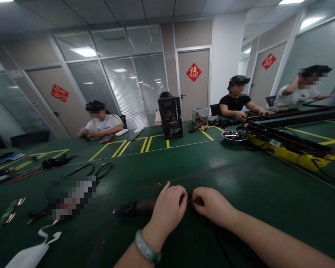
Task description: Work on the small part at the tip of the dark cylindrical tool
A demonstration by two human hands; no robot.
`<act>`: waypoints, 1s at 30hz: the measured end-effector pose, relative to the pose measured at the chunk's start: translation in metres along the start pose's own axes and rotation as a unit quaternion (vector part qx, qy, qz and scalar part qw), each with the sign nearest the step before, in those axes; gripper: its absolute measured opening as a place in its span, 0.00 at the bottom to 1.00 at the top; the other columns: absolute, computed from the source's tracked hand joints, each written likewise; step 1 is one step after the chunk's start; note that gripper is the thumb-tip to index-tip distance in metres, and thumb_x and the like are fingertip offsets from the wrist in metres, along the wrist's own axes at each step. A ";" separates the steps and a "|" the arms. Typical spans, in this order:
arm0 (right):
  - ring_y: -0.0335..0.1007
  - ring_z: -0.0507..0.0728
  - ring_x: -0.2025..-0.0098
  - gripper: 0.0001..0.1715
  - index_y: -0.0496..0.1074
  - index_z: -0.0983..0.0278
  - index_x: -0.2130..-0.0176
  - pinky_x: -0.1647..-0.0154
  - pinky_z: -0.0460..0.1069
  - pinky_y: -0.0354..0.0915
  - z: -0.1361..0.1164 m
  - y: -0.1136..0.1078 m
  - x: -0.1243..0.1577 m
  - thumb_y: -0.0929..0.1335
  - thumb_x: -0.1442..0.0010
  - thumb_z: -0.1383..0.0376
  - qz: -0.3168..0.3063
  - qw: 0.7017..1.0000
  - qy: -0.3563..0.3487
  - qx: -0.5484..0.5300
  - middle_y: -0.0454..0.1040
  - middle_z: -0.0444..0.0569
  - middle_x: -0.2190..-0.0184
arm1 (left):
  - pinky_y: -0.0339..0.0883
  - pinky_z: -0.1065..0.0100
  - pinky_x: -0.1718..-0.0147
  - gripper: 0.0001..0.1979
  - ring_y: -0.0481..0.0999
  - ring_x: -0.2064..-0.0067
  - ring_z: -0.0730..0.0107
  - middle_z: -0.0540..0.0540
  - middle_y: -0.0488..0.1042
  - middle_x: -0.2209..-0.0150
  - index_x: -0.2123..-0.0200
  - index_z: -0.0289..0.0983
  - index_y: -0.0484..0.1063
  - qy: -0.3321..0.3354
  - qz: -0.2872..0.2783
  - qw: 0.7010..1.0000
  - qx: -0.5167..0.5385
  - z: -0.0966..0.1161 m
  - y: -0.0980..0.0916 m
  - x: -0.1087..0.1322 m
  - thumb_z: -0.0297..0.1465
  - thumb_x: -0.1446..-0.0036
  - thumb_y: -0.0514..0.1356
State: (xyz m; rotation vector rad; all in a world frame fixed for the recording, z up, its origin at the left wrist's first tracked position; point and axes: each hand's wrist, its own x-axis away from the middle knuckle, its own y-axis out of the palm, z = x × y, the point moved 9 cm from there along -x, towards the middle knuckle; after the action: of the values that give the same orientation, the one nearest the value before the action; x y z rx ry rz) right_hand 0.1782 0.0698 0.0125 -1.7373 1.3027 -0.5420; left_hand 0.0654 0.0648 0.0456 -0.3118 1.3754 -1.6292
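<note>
Left hand (169, 208), jade bangle (146, 247) on the wrist, is curled shut around a black-and-brown cable end (134, 207) lying on the green bench mat (240, 178), and right hand (212, 204) pinches in tight right beside it, though the exact grip's kinda hidden.
</note>
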 end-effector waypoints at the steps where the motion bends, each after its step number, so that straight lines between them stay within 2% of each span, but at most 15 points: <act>1: 0.65 0.52 0.69 0.04 0.73 0.61 0.68 0.68 0.44 0.55 0.001 0.000 0.000 0.68 0.47 0.69 0.002 1.000 0.002 -0.001 0.72 0.42 0.71 | 0.48 0.50 0.39 0.07 0.72 0.60 0.68 0.53 0.73 0.64 0.64 0.42 0.68 0.000 0.000 1.000 0.003 0.000 0.000 0.000 0.25 0.40 0.53; 5: 0.65 0.52 0.70 0.04 0.72 0.62 0.70 0.71 0.44 0.54 0.003 -0.001 0.000 0.68 0.48 0.70 0.008 1.000 0.015 -0.003 0.72 0.42 0.72 | 0.49 0.53 0.39 0.09 0.71 0.56 0.67 0.53 0.72 0.60 0.60 0.42 0.67 0.031 -0.014 0.999 0.003 0.006 -0.001 0.001 0.25 0.44 0.57; 9: 0.65 0.52 0.71 0.05 0.72 0.62 0.70 0.72 0.44 0.53 0.004 -0.001 0.001 0.67 0.49 0.71 0.005 1.000 0.024 -0.005 0.72 0.42 0.73 | 0.50 0.54 0.40 0.10 0.70 0.56 0.66 0.51 0.71 0.62 0.62 0.41 0.66 0.047 -0.034 0.998 -0.033 0.012 0.001 0.000 0.23 0.48 0.59; 17: 0.66 0.53 0.69 0.05 0.73 0.63 0.69 0.71 0.44 0.55 0.003 -0.001 0.001 0.68 0.49 0.71 -0.006 0.999 0.039 0.008 0.73 0.43 0.71 | 0.51 0.54 0.41 0.08 0.69 0.58 0.65 0.50 0.68 0.64 0.63 0.40 0.65 0.034 -0.037 0.996 -0.080 0.013 0.009 -0.002 0.23 0.46 0.57; 30: 0.66 0.53 0.69 0.03 0.73 0.62 0.69 0.69 0.44 0.55 0.001 0.000 0.000 0.68 0.46 0.70 0.008 1.000 0.016 0.003 0.73 0.43 0.71 | 0.54 0.56 0.44 0.06 0.69 0.60 0.66 0.51 0.69 0.64 0.64 0.40 0.65 0.023 -0.051 0.998 -0.031 0.008 0.004 0.002 0.24 0.44 0.57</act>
State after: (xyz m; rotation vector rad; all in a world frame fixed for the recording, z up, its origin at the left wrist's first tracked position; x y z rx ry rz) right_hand 0.1792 0.0699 0.0123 -1.7186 1.3351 -0.5672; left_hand 0.0722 0.0583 0.0438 -0.3883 1.4686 -1.6879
